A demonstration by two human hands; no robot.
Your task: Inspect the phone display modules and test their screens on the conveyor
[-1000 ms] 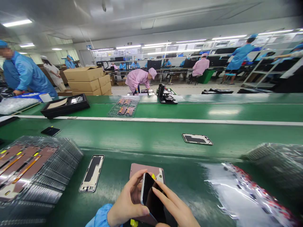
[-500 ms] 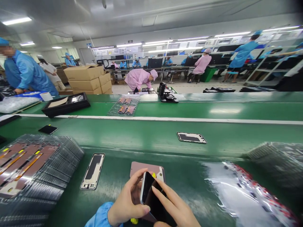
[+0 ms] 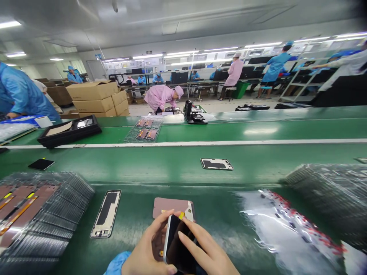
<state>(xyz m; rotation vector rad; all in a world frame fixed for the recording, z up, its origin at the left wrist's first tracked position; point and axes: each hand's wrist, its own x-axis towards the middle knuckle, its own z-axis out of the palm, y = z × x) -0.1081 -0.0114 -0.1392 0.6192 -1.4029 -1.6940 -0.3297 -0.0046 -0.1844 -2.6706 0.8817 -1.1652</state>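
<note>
A phone (image 3: 179, 244) with a black glass screen and a silver edge is tilted between my hands, low in the middle of the view. My left hand (image 3: 146, 246) grips its left edge, with the thumb at the near end. My right hand (image 3: 210, 248) lies over the right side, two fingers pressed on the glass; its thumb is hidden. A yellow tab (image 3: 181, 215) shows at the phone's far end. Just behind my hands lies a copper-coloured screen panel (image 3: 169, 205), face down and partly covered. To the left rests a phone frame (image 3: 106, 214).
Stacked clear trays (image 3: 57, 214) with copper-coloured panels stand at left, more clear trays (image 3: 329, 187) at right. Beside them lies a pile of clear films (image 3: 266, 221) with red tabs. Another frame (image 3: 217, 164) and a dark panel (image 3: 41, 164) lie farther off. People work beyond.
My view has turned slightly right. The frame and dark panel farther off have shifted left, more than the things near me. Both hands stay on the phone, the right fingers still on its glass.
</note>
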